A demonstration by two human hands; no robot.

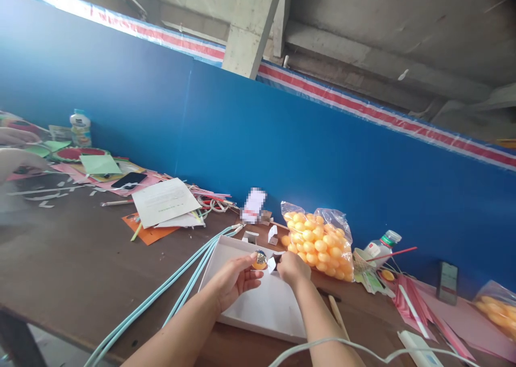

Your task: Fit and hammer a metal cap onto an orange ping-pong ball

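Between the thumb and fingers of my left hand is a shiny mirror-like ball, silver on top and orange-toned below. My right hand is closed on a small folded white paper piece with a dark part, just right of the ball. Both hands are over a shallow white box lid lying on the brown table. Right behind my right hand stands a clear plastic bag of orange balls. Small white folded papers lie at the lid's far edge.
Light-blue cords run along the lid's left side. Papers and a dark phone lie to the left. Another person's hands are at the far left. A bottle, pink paper and a propped phone are at right.
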